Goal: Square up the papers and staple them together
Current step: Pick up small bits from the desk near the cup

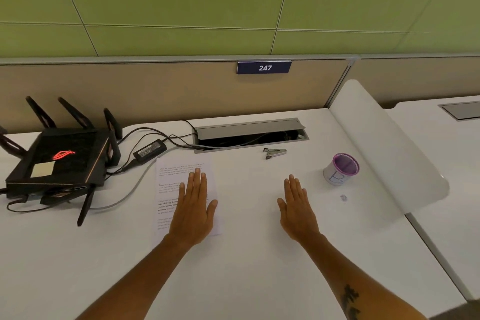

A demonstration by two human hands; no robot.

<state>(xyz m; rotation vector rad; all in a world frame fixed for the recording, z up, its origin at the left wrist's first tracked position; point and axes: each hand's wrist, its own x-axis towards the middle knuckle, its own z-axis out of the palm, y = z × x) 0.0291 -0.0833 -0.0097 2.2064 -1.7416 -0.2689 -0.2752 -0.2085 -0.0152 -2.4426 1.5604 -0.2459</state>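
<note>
Papers (168, 176): a printed stack lying flat on the white desk (246, 267), left of the frame's centre, long side running away from the viewer; I cannot tell how many sheets.
Left hand (194, 210): palm down on the papers, fingers straight and together, thumb spread to the right; it presses flat and grips nothing.
Right hand (298, 210): flat on the bare desk right of centre, well apart from the papers, fingers straight, holding nothing.
Stapler (274, 152): small and metal, lying on the desk above the right hand, just below the cable slot (249, 135).
Cup (340, 169): white with a purple rim, upright, right of the stapler.
Router (59, 161): black, with antennas and a red glowing logo, at left.
Power brick (150, 150): black, between router and cable slot, with cables running from it.
Number plate (264, 67): blue, reads 247, on the divider above.
</note>
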